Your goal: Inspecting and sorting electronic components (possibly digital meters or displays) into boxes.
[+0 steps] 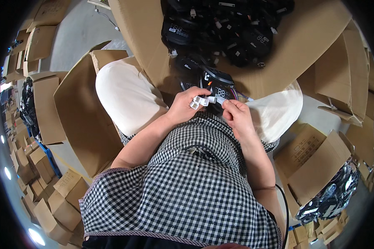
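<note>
A: What are the hands on?

B: The left hand (183,107) pinches a cluster of white plastic connectors (198,101) between thumb and fingers, closed tight on them. The right hand (237,115) meets it from the other side, fingertips nipped on the end of the same connectors, where a bundle of coloured wires (237,94) leads off.

A: And where is that, exactly?

B: Over the lap, just above a black digital display unit (214,85) with lit numerals, which rests between the knees against the checked apron (187,182).

A: Packages?

B: A large brown cardboard box (303,45) lies open straight ahead, holding a heap of black display units (224,29) with small white tags. On the right, a smaller carton (316,162) bears dark printing on its side; bagged black parts (332,197) lie beside it. On the left, an open flap box (77,112) is next to the thigh, and small plain cartons (50,199) are stacked along the lower left edge.
</note>
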`<state>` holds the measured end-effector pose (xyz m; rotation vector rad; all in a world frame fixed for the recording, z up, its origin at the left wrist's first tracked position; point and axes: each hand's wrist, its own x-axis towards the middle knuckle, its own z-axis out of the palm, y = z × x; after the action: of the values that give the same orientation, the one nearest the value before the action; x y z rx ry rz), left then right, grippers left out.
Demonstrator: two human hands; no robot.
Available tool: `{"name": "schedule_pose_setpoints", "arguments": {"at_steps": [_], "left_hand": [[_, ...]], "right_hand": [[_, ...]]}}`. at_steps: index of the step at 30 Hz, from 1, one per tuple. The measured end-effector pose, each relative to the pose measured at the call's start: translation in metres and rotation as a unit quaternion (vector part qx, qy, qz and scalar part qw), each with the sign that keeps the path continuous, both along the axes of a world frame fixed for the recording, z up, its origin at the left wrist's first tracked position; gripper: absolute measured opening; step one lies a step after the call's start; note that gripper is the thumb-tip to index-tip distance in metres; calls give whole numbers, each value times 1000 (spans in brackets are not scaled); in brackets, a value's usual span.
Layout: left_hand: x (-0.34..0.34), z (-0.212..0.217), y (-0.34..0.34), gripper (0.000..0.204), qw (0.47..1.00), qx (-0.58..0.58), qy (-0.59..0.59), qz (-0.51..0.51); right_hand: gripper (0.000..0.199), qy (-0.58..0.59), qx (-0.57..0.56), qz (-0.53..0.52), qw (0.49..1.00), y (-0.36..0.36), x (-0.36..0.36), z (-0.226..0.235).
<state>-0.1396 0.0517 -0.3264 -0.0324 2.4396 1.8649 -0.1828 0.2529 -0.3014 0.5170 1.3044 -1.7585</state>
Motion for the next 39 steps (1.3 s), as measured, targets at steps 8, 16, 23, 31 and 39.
{"name": "schedule_pose_setpoints", "arguments": {"at_steps": [8,16,23,31,39], "left_hand": [[6,-10,1,32,995,-66,72,26],[9,-6,-3,32,981,-146,111,-67],[10,-6,1,19,899,-283,-100,-320],[13,7,8,30,957,-166,-118,-205],[9,24,12,29,978,-86,-163,-102]], "right_hand": [[19,3,-11,-109,994,-13,22,1],[19,-145,-134,63,978,4,4,-15],[22,51,68,282,956,-4,22,-27],[21,82,162,-40,983,25,-80,-42],[22,100,159,56,981,-2,-78,-50]]}}
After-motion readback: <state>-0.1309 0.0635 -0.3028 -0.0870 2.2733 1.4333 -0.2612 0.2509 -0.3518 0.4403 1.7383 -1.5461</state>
